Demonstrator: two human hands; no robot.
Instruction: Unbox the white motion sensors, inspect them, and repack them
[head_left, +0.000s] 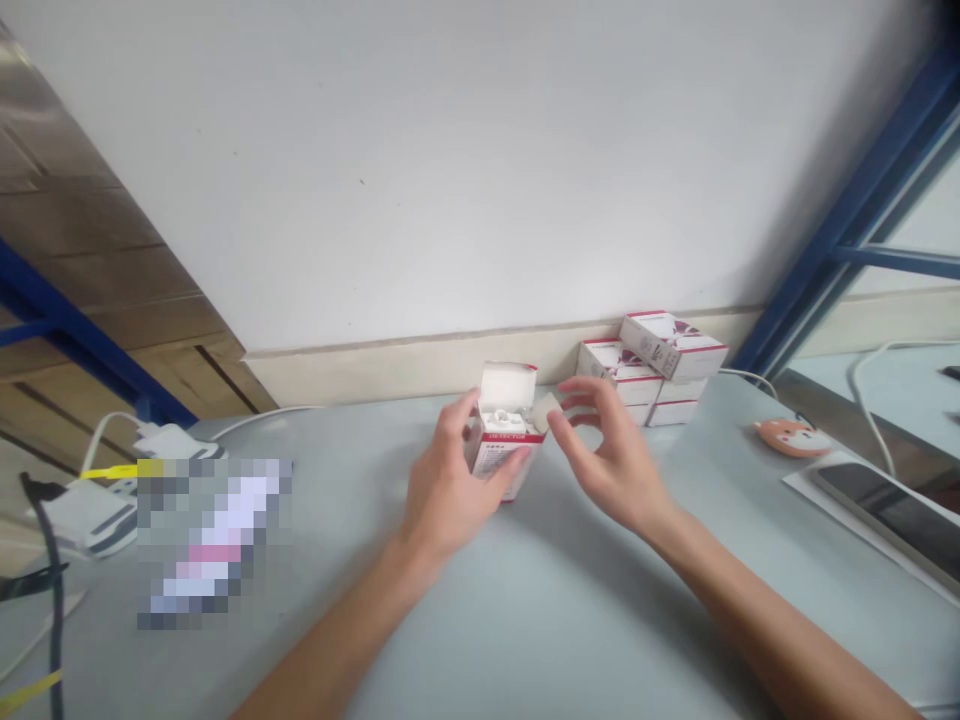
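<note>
A small white and red cardboard box [493, 455] marked "DETECTOR" stands upright on the grey-blue table, its lid flap raised at the back. White contents [504, 417] show in its open top, but I cannot make out what they are. My left hand [448, 468] is wrapped round the box, with the thumb across its front. To the right of the box, my right hand [606, 445] has its fingers apart. Its thumb is beside the box's side flap [545, 411], which sticks outward; whether they touch is hard to tell.
Several similar boxes [671, 347] are stacked against the wall at the back right. A fox-like orange and white item [793, 437] and a dark phone [892, 515] lie at the right. White plugs or adapters [97, 515] with cables crowd the left, near a pixelated object [214, 545].
</note>
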